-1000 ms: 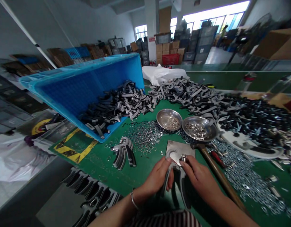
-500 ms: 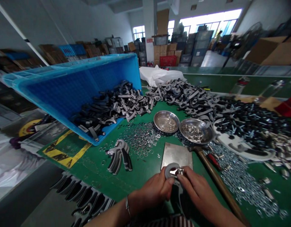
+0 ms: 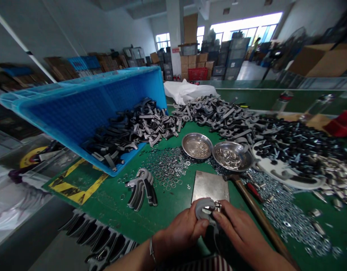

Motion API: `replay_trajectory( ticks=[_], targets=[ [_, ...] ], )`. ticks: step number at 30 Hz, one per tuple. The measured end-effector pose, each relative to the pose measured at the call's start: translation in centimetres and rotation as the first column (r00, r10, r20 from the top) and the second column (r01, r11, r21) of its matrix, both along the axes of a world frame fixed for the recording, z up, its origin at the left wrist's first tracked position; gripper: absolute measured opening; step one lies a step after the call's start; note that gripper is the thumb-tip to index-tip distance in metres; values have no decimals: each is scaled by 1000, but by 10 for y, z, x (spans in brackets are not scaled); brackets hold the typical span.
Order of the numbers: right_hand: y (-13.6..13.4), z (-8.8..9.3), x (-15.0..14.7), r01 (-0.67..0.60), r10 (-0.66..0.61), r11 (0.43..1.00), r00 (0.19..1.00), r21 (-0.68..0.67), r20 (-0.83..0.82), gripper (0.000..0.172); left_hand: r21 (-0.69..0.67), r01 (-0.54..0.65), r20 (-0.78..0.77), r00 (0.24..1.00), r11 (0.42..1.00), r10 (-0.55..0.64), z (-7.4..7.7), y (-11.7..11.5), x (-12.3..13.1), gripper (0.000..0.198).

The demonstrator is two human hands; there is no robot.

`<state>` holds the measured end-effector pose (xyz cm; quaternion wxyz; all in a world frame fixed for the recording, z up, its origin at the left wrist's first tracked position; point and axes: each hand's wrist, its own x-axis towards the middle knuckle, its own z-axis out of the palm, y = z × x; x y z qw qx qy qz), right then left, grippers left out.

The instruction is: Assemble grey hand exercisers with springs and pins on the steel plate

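Observation:
My left hand [image 3: 183, 227] is closed round the curved grey head of a grey-and-black hand grip [image 3: 202, 207], held just in front of a flat metal plate [image 3: 209, 183]. On the other side, my right hand [image 3: 239, 229] closes on the same hand grip, its thumb and fingers at a small shiny metal part [image 3: 218, 206] beside the head. The dark handle hangs down between both palms, partly hidden. To the left on the green table [image 3: 162, 205] lies another hand grip [image 3: 142, 187] with a coil spring at its top.
A hammer [image 3: 254, 209] and a red-handled tool [image 3: 254, 191] lie right. Beyond the plate are two metal bowls [image 3: 190, 140] of small parts and scattered rings [image 3: 169, 169]. A tipped blue crate [image 3: 69, 113] spills handles [image 3: 153, 126]. More grips [image 3: 97, 235] line the lower left.
The hand grip has tilted slightly between my hands, and my left thumb has shifted a little lower. Both hands keep their hold. The view has moved slightly.

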<state>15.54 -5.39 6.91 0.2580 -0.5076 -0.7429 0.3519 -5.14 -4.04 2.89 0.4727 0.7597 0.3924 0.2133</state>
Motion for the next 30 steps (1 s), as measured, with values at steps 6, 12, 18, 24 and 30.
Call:
replay_trajectory(
  ticks=[6,12,18,24,30],
  targets=[
    [-3,14,4,-84,71,991,990,-105,-120,26,-31,130,-229,964,991,-134,28,-1,2,68],
    [-6,-9,-1,34,-37,998,998,-56,-50,26,140,269,-319,923,953,-214,39,20,4,60],
    [84,-30,39,-15,-42,990,918,140,395,29,159,414,-598,763,896,-246,23,105,26,55],
    [177,-27,117,79,-245,955,754,286,610,23,369,470,-756,654,802,-36,29,163,76,27],
    [213,-51,122,79,-264,954,674,288,690,17,466,433,-686,727,771,6,28,218,159,23]
  ],
)
